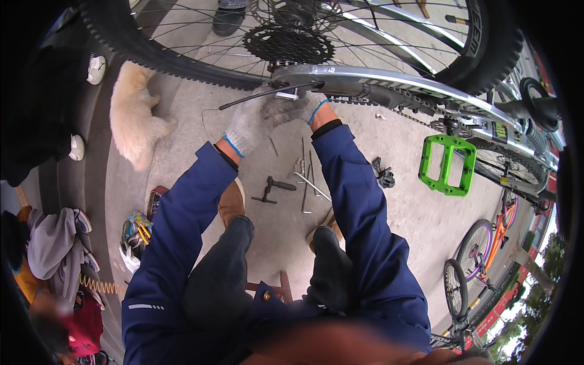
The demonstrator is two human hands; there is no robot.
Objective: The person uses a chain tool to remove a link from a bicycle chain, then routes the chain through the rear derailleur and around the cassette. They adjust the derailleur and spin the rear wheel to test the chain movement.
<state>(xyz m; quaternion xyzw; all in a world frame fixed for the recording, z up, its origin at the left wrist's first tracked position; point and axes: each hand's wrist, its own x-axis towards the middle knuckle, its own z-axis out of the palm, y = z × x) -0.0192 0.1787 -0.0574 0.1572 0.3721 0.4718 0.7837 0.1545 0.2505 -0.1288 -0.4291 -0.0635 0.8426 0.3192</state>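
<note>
Both my hands wear grey-white work gloves with blue cuffs and meet at the rear end of a bicycle frame, just below its cassette (289, 44). My left hand (249, 121) is closed close to a thin black rod or cable (246, 100) that sticks out to the left. Against it, my right hand (295, 109) has its fingers bent in, under the silver frame tube (377, 79). Whatever lies between the fingers is hidden by the gloves and the frame. Right of my hands runs the chain (417, 120), toward a green pedal (447, 165).
On the floor lie a chain tool (272, 189), several thin metal tools (307, 176) and a black part (383, 173). A pale dog (137, 115) is at left, near a person's shoes (76, 148). An orange bicycle (500, 228) is at right.
</note>
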